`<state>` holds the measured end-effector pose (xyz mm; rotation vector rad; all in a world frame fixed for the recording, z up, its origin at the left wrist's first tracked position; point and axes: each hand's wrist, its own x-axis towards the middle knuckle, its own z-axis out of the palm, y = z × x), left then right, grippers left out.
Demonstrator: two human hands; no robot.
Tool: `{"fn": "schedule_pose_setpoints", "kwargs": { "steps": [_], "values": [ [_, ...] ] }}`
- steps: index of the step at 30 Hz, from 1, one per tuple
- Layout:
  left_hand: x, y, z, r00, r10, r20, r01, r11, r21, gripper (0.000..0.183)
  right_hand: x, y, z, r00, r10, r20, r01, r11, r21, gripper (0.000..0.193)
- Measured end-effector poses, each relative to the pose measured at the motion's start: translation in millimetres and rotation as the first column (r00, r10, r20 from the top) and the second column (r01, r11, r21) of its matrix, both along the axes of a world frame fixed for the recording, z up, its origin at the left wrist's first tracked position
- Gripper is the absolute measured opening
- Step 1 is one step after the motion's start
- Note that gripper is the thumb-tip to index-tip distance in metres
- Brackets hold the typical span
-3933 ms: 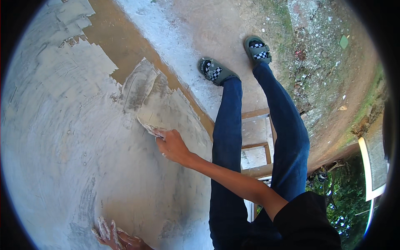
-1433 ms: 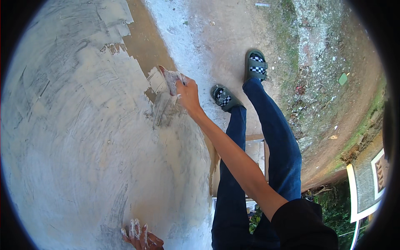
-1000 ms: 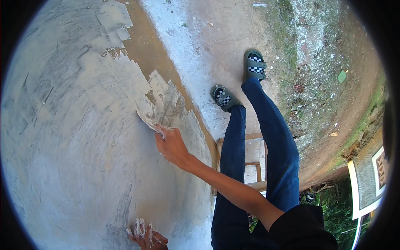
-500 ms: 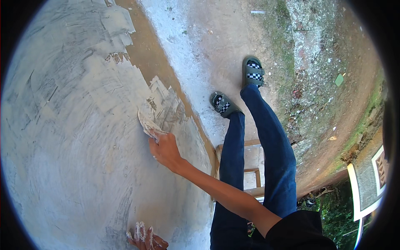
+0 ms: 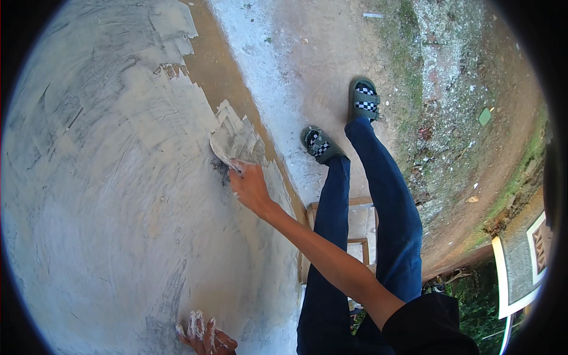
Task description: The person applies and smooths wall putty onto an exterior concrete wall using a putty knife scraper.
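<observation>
My right hand (image 5: 251, 188) is closed around a putty knife (image 5: 221, 151), its broad thin blade smeared with pale putty. The blade lies against the wall (image 5: 118, 195), beside a patch of fresh ridged putty (image 5: 241, 137) near the bare brown strip (image 5: 222, 71). Much of the handle is hidden by my fingers. At the lower edge, my left hand (image 5: 208, 338) is near the wall surface with its white-smeared fingers a little apart. Nothing shows in it, though its palm is out of sight.
My legs in blue jeans (image 5: 331, 207) stand beside the wall in strapped sandals (image 5: 364, 99). A wooden frame with rungs (image 5: 358, 241) shows behind them. Mossy, paint-spattered ground (image 5: 438, 89) runs along the right, with a green scrap (image 5: 484, 116) on it.
My right hand has moved up and to the right across the wall with the putty knife, nearer the brown strip. The left hand stays almost where it was.
</observation>
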<state>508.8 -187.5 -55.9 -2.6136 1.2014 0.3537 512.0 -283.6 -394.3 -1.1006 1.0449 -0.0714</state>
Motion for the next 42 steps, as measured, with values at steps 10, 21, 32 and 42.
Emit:
{"fn": "schedule_pose_setpoints", "kwargs": {
  "steps": [10,21,32,42],
  "values": [
    [0,-8,-10,1.0,-0.013,-0.012,0.012,0.999,-0.05,0.028,-1,-41,-51,0.956,-0.206,-0.208,0.225,0.971,0.076,0.029],
    [4,2,3,1.0,-0.012,0.007,0.013,0.998,-0.065,0.035,-4,-46,25,0.96,-0.255,-0.113,0.274,0.939,0.207,0.027],
    [4,18,5,0.998,-0.045,0.032,0.047,0.998,-0.042,0.036,34,-15,-19,0.999,-0.023,-0.037,0.029,0.981,0.189,0.03],
    [-1,10,-2,0.999,0.037,0.035,-0.035,0.998,-0.055,0.033,-5,-49,-50,0.986,-0.095,-0.135,0.118,0.977,0.176,0.034]
  ]
}}
